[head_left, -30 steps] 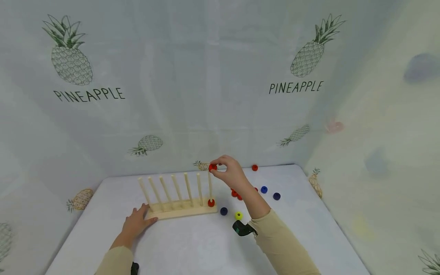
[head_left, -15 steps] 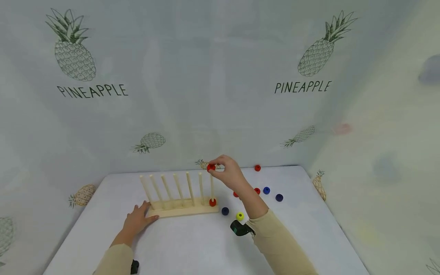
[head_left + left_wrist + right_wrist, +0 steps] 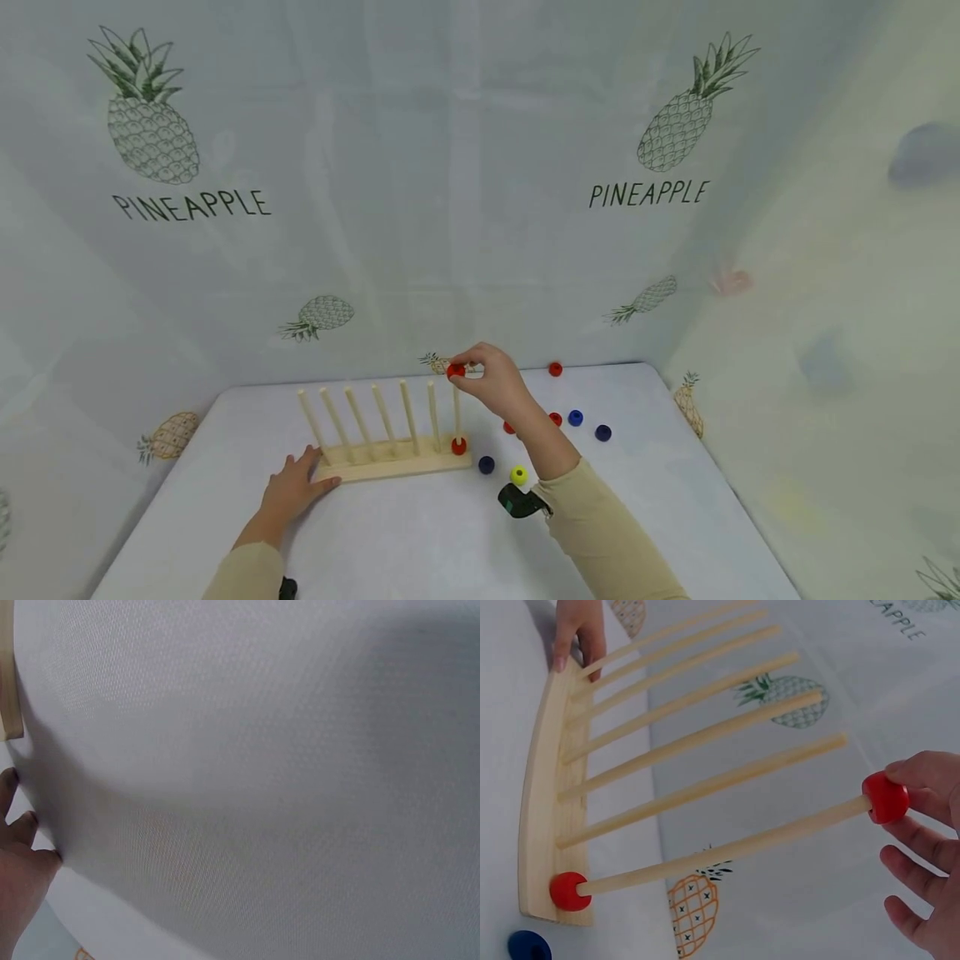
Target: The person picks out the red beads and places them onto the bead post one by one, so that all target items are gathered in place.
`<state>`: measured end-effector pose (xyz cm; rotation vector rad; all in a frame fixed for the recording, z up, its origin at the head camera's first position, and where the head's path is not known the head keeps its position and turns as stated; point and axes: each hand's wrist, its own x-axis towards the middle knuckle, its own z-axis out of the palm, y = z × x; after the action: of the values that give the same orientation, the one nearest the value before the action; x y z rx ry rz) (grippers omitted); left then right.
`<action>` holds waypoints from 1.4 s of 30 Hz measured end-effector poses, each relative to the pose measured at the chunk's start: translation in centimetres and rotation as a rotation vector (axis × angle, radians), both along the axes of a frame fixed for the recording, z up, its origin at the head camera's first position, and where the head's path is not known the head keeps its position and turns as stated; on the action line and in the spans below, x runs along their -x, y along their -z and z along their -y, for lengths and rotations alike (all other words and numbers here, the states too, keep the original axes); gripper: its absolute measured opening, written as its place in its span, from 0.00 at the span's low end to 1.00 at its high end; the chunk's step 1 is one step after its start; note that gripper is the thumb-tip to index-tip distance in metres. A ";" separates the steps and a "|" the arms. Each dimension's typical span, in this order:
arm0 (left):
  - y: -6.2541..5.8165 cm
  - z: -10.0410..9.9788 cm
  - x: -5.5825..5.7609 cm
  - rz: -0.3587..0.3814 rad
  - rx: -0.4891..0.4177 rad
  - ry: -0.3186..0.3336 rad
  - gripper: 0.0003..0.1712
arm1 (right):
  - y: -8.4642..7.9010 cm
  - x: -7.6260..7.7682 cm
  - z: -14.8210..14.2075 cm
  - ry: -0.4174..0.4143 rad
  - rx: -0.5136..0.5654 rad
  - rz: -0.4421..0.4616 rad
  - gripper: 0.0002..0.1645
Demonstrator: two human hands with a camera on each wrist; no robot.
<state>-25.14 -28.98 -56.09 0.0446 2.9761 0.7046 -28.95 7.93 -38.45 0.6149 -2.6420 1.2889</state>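
My right hand [image 3: 493, 385] pinches a red bead [image 3: 886, 798] between thumb and fingers at the top of the rightmost peg [image 3: 727, 847]. In the right wrist view the peg's tip meets the bead; whether it has entered the hole is hard to tell. A second red bead [image 3: 570, 891] sits at the foot of the same peg. The wooden peg rack [image 3: 397, 469] carries several upright pegs in a row, the others bare. My left hand [image 3: 289, 490] holds the rack's left end, thumb in front and fingers behind.
Right of the rack lie a dark blue bead [image 3: 486, 465] and a yellow bead [image 3: 518, 475]. Farther right are a blue bead [image 3: 575, 417], another dark bead [image 3: 603, 432] and several red ones, including a red bead [image 3: 555, 369] at the back edge. A pineapple-print curtain [image 3: 420, 208] hangs behind.
The right hand has shifted slightly left, bringing the pinched red bead in line with the peg's top. The left hand stays at the rack's end. The head view sways slightly.
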 end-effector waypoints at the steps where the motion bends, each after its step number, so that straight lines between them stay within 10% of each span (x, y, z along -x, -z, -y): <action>1: 0.0 0.0 0.0 -0.002 -0.001 -0.001 0.50 | 0.0 0.0 0.0 0.000 -0.002 0.004 0.14; 42: 0.1 0.5 -0.3 -0.018 -0.017 0.002 0.50 | -0.3 -0.1 0.9 0.042 -0.075 0.098 0.14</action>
<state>-24.87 -29.50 -56.22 0.0551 2.9862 0.7337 -28.83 7.04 -38.17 0.5162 -2.7776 1.2444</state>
